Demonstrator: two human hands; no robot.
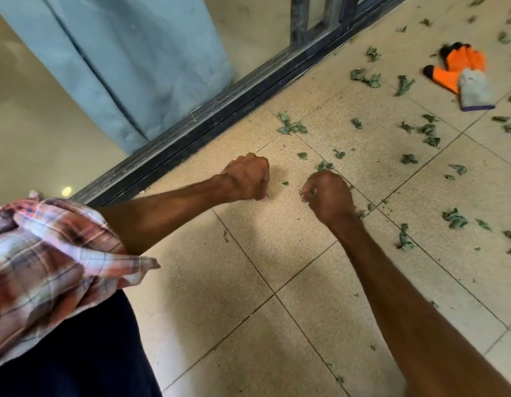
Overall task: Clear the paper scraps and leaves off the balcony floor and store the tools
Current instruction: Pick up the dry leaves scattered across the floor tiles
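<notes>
Both my hands reach down over the beige tiled balcony floor (248,276). My left hand (247,177) is curled into a fist; whether it holds anything is hidden. My right hand (328,196) is curled too, and green leaf bits (307,192) show between its fingertips. Several dry green leaves lie scattered on the tiles, such as a clump (290,126) near the door track and another leaf (404,239) to the right of my right forearm. No paper scraps are visible.
An orange and grey work glove (463,73) lies on the floor at the upper right among leaves. A dark sliding door track (208,121) runs diagonally, with a blue curtain (139,64) behind the glass. My plaid sleeve (48,259) fills the lower left.
</notes>
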